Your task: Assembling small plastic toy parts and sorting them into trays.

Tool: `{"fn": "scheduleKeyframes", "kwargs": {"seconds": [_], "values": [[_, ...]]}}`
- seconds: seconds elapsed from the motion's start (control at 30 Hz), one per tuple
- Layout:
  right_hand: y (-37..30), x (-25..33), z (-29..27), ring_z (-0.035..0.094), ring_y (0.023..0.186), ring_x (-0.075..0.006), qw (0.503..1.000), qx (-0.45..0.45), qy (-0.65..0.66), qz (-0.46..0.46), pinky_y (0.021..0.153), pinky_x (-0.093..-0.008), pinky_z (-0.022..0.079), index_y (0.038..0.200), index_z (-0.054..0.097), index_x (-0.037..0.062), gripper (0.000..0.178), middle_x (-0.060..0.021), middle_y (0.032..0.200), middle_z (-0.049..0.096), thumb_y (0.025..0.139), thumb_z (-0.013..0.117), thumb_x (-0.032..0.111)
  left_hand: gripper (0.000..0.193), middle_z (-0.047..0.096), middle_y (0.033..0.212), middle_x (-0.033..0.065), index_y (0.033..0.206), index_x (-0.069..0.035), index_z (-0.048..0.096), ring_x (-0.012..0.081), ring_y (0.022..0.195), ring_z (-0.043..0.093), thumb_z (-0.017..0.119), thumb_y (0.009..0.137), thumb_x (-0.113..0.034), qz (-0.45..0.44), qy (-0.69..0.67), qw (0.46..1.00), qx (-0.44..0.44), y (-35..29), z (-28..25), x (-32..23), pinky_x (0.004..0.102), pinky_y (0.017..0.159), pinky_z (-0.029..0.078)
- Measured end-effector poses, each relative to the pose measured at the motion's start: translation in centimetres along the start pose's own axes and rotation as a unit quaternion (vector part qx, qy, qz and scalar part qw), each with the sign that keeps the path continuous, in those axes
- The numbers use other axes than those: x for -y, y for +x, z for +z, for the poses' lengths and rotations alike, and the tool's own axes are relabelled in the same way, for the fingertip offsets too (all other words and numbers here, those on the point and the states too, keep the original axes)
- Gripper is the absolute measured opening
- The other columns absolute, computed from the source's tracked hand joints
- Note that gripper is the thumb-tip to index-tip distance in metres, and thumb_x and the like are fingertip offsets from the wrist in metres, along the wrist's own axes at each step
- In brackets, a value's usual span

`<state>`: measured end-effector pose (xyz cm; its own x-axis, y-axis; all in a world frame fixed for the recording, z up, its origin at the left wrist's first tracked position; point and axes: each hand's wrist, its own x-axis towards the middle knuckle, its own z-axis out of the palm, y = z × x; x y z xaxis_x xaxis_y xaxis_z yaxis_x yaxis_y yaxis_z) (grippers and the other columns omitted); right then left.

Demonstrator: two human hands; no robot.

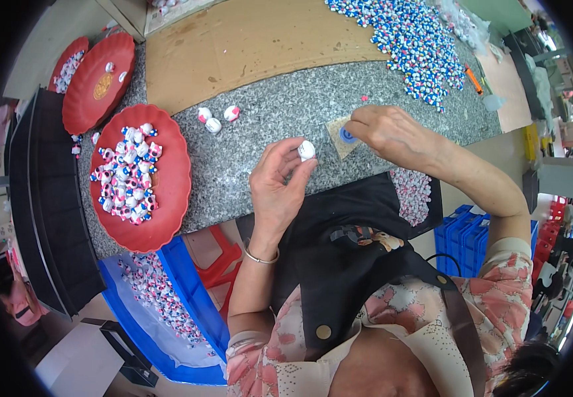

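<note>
My left hand point(278, 182) pinches a small white rounded figurine head point(307, 150) between thumb and fingertips, above the front part of the grey speckled table. To its right, my right hand point(392, 135) has its fingers pressed together over a little round blue dish point(347, 135). That dish lies on a tan piece of card point(340, 151). Whatever the right fingertips hold is too small or hidden to make out. Beyond my left hand, several white and pink figurine heads point(213, 125) lie loose on the table.
At left stands a red scalloped tray point(182, 159) of assembled figurines, with another red tray point(78, 109) behind it. Brown cardboard point(253, 40) covers the back. Many blue and white small parts point(412, 49) are heaped back right, near an orange tool point(474, 79). A blue crate point(190, 291) sits below left.
</note>
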<state>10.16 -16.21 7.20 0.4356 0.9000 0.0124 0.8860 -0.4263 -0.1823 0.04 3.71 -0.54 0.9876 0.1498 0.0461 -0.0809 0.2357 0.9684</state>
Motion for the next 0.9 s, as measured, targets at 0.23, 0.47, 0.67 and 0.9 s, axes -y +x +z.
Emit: {"fn": "scheduleKeyframes", "kwargs": {"seconds": [0.23,0.47,0.67,0.9], "values": [[-1.0,0.4,0.7,0.062,0.078,-0.0362,0.997,-0.07,0.034,0.023,0.065,-0.0418,0.051,0.08,0.058,-0.0021,0.009,-0.0165,0.08,0.058,0.072,0.06,0.0,0.032,0.06,0.104,0.0089,0.108,0.001,0.061,0.0152,0.093,0.064,0.068,0.078,0.009,0.048,0.065,0.997,-0.004,0.5,1.4,1.0,0.0262,0.08,0.056],[-2.0,1.3,1.3,0.064,0.079,-0.0094,0.77,-0.088,0.559,0.296,0.072,-0.0246,0.053,0.099,0.068,-0.0022,0.014,-0.0052,0.089,0.069,0.088,0.065,0.006,0.033,0.061,0.107,0.0123,0.107,0.002,0.062,0.0177,0.093,0.064,0.069,0.076,0.01,0.141,0.148,0.978,0.033,0.5,2.9,1.5,0.0275,0.08,0.057],[-2.9,1.9,0.7,0.067,0.075,-0.0171,0.867,-0.115,0.443,0.198,0.067,-0.0285,0.053,0.098,0.068,-0.001,0.014,-0.0092,0.084,0.069,0.085,0.066,0.003,0.032,0.064,0.105,0.0132,0.114,0.003,0.063,0.0174,0.089,0.066,0.065,0.082,0.007,0.05,0.003,0.99,0.132,0.9,2.6,0.7,0.0254,0.075,0.057],[-3.1,3.3,2.0,0.065,0.065,-0.0258,0.917,-0.18,0.344,0.089,0.058,-0.0325,0.05,0.094,0.07,0.0052,0.013,-0.0104,0.075,0.065,0.081,0.069,0.006,0.025,0.066,0.099,0.0127,0.115,0.005,0.063,0.0146,0.077,0.066,0.054,0.093,-0.002,-0.096,-0.005,0.973,0.209,0.0,1.8,0.1,0.0231,0.067,0.053]]}}
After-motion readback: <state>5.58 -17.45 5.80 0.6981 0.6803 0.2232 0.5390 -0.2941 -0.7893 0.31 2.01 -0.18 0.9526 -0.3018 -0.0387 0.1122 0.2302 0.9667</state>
